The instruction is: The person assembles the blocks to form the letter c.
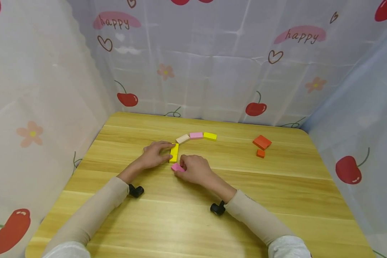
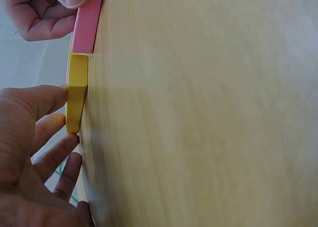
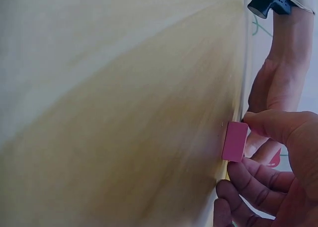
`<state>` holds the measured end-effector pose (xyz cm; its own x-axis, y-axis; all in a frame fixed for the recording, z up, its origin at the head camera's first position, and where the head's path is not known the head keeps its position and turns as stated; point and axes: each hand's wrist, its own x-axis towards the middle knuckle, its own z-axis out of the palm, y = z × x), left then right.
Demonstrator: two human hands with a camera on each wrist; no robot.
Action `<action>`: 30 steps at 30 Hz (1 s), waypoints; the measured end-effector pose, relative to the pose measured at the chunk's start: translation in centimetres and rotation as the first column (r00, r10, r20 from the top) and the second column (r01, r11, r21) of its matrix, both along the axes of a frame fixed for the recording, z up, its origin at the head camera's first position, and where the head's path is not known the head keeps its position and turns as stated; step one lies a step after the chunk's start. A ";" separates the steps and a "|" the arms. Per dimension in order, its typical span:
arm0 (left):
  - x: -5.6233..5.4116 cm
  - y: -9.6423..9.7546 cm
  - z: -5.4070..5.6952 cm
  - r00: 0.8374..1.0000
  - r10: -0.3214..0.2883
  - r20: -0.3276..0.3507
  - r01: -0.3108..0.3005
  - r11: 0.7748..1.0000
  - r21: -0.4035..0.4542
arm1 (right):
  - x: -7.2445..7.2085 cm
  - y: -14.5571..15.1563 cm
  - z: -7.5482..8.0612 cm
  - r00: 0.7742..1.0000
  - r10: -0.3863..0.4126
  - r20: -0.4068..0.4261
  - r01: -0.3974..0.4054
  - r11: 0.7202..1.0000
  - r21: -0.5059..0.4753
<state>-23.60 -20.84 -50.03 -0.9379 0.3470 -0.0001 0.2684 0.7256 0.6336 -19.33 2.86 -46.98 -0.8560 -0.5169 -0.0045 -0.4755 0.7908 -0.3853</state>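
Observation:
Flat wooden blocks form a curve on the table. The left hand (image 1: 154,155) rests its thumb and index finger against a yellow block (image 1: 174,153), its other fingers spread. Just below that block, the right hand (image 1: 195,169) pinches a pink block (image 1: 177,167) between thumb and fingers. In the left wrist view, the pink block (image 2: 88,26) meets the end of the yellow block (image 2: 77,90). The pink block's end face (image 3: 234,141) shows in the right wrist view. Past the yellow block's far end lie a plain wooden block (image 1: 182,139), a second pink block (image 1: 196,135) and another yellow block (image 1: 210,136).
Orange blocks (image 1: 262,142) lie toward the right of the wooden table (image 1: 167,215), with a smaller orange piece (image 1: 260,153) beside them. Printed curtains (image 1: 206,82) surround the back and sides. Black wrist cameras (image 1: 218,208) are worn near both sleeve cuffs.

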 end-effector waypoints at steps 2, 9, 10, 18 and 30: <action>0.0 0.0 0.0 1.000 0.000 0.000 0.000 1.000 0.000 | 0.0 0.0 -0.1 1.000 -0.001 -0.001 0.001 1.000 -0.002; 0.1 0.0 0.0 1.000 0.000 0.006 0.000 1.000 0.000 | -0.1 -0.2 -0.3 1.000 -0.009 -0.004 0.009 1.000 0.012; 0.1 0.0 0.0 1.000 0.000 0.006 0.000 1.000 0.000 | -0.1 -0.2 -0.3 1.000 -0.009 -0.004 0.009 1.000 0.015; 0.1 0.0 0.0 1.000 -0.005 0.000 0.005 1.000 -0.001 | -0.2 -0.5 -0.5 1.000 -0.016 0.010 0.016 1.000 0.021; -0.1 0.0 0.1 1.000 -0.012 -0.007 0.012 1.000 -0.005 | -0.3 -0.1 -0.2 1.000 0.002 0.025 -0.002 1.000 -0.013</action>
<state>-23.66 -20.86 -49.90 -0.9338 0.3578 0.0047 0.2813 0.7256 0.6280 -19.61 2.77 -47.22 -0.8545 -0.5190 -0.0191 -0.4674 0.7844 -0.4077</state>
